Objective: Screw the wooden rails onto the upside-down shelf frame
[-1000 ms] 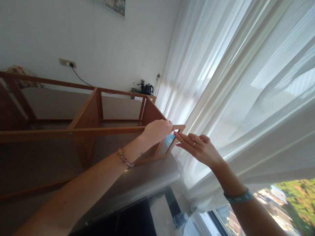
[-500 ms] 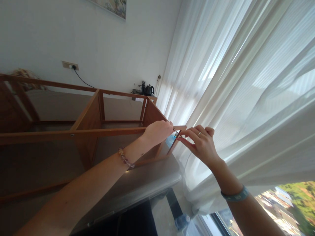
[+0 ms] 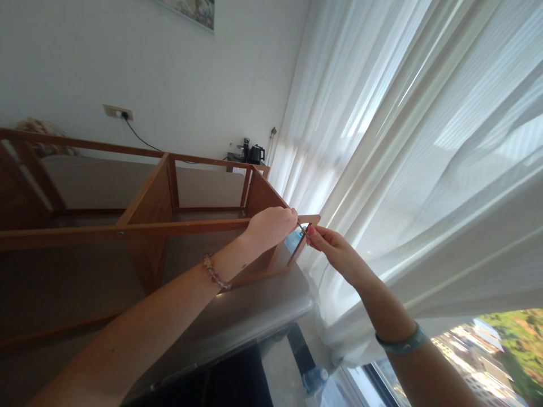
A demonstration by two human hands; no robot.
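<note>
A brown wooden shelf frame (image 3: 161, 195) lies on its side across a grey table (image 3: 237, 316). My left hand (image 3: 271, 225) is closed around the frame's top rail near its right corner. My right hand (image 3: 333, 251) is closed, its fingertips pinching a thin dark tool (image 3: 302, 228) held at that corner, just beside my left hand's fingers. What the tool is I cannot make out. A beaded bracelet is on my left wrist and a teal band on my right.
White sheer curtains (image 3: 407, 147) hang right behind the frame's corner. A black kettle (image 3: 255, 154) stands on a far table by the wall. A socket with a black cable (image 3: 119, 113) is on the white wall. A plastic bottle (image 3: 314, 377) lies low by the window.
My right hand went from flat, stretched fingers to a tight pinch on the thin tool at the frame's corner and turned. My left hand has stayed on the rail.
</note>
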